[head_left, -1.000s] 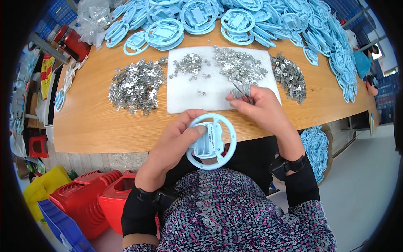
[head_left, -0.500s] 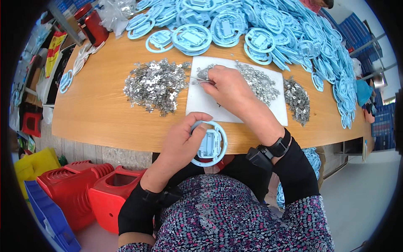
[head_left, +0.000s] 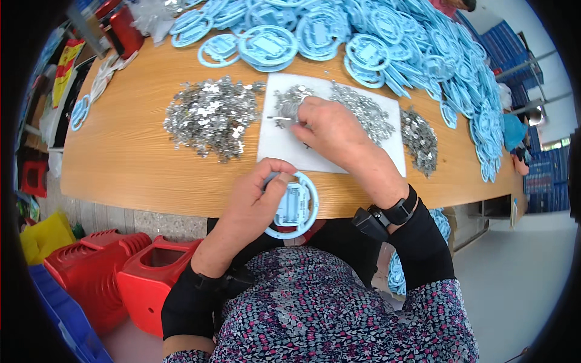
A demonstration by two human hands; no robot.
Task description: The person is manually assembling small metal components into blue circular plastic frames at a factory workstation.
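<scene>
Left hand [head_left: 257, 195], right hand [head_left: 331, 128], well apart!
Left clamps the blue wheel [head_left: 293, 206] at the tabletop's [head_left: 139, 175] near edge; right pinches a thin tool [head_left: 278, 118] over the white mat [head_left: 275, 147], near metal bits [head_left: 293, 95].

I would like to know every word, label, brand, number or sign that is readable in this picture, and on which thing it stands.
Blue wheel in the left hand: small dark print, too small to read.
Yellow and red packet at the far left: any marks are too blurred to read.
Elsewhere: no text I can read.
</scene>
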